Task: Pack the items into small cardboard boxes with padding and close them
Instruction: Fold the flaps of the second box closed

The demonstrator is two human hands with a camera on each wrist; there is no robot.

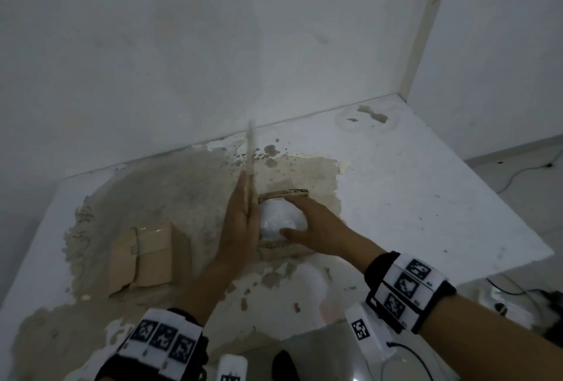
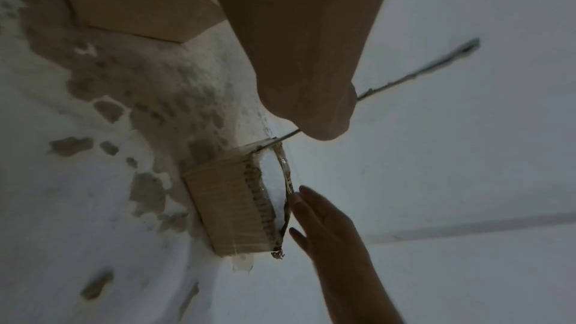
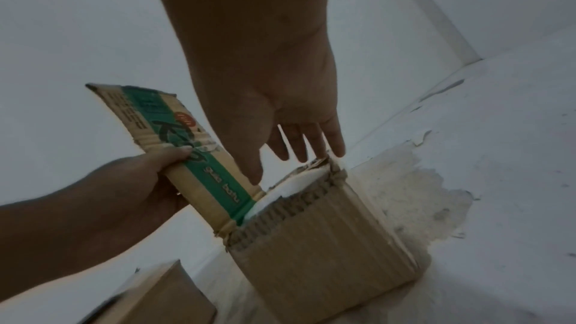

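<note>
A small corrugated cardboard box [image 1: 283, 192] stands open on the table, with white padding [image 1: 278, 219] filling its top. My left hand [image 1: 242, 216] holds the box's tall left flap [image 3: 174, 142], printed green, upright; its thumb pinches the flap's face in the right wrist view. My right hand [image 1: 313, 222] lies over the opening with straight fingers [image 3: 307, 143] touching the far rim and the thumb near the front rim. The left wrist view shows the box [image 2: 230, 203] from the side and the flap [image 2: 405, 78] edge-on.
A second cardboard box [image 1: 146, 255], shut and taped, lies on the table to the left. The white tabletop [image 1: 426, 197] has peeled brown patches and ends at a wall behind. Its right edge drops to a floor with cables [image 1: 518, 173].
</note>
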